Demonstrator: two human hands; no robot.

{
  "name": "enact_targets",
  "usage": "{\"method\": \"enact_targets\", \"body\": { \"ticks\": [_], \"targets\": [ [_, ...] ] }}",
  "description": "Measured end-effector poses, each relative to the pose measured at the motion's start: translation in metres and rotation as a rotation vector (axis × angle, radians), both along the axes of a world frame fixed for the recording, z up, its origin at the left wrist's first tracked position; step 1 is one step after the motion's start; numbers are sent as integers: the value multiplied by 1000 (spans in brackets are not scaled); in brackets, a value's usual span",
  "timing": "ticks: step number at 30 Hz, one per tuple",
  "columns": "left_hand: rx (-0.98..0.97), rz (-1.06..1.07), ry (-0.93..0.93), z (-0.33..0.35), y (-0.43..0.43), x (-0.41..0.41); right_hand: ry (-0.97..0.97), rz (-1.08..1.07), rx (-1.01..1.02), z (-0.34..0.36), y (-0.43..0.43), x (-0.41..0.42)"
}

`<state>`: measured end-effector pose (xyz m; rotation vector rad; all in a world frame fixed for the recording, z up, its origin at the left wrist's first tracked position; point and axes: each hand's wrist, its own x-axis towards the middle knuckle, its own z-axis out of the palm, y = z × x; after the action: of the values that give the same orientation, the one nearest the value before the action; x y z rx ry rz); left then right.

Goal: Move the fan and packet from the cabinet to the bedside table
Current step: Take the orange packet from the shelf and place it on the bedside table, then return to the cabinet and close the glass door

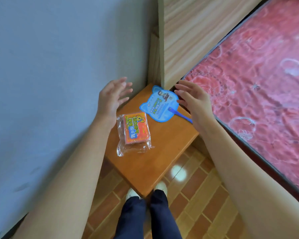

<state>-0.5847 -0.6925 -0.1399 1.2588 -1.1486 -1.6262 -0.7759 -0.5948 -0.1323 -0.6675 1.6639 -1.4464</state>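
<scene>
One fan (158, 105), blue, with one handle (181, 115). One packet (134, 131), orange in clear wrap. One table (155, 152) under both, so two things lie on it. Two hands: one left hand (111, 99) and one right hand (193, 102), each with fingers spread and holding nothing. Two bare forearms. Two legs (145, 219) in dark trousers and two pale shoes (160, 187). One bed (259, 100) with a red patterned cover, one wooden headboard (193, 35), one blue wall (55, 66), and one tiled floor (202, 195).
</scene>
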Motion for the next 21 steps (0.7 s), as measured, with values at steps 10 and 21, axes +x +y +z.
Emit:
{"method": "enact_targets", "body": {
  "ticks": [10,21],
  "targets": [
    [-327,-560,206,105,72,-77,136,-448,-356,146,165,-25],
    [-390,-1104,410,155,240,-189,352,-982,-396,194,399,-4]
  ]
}}
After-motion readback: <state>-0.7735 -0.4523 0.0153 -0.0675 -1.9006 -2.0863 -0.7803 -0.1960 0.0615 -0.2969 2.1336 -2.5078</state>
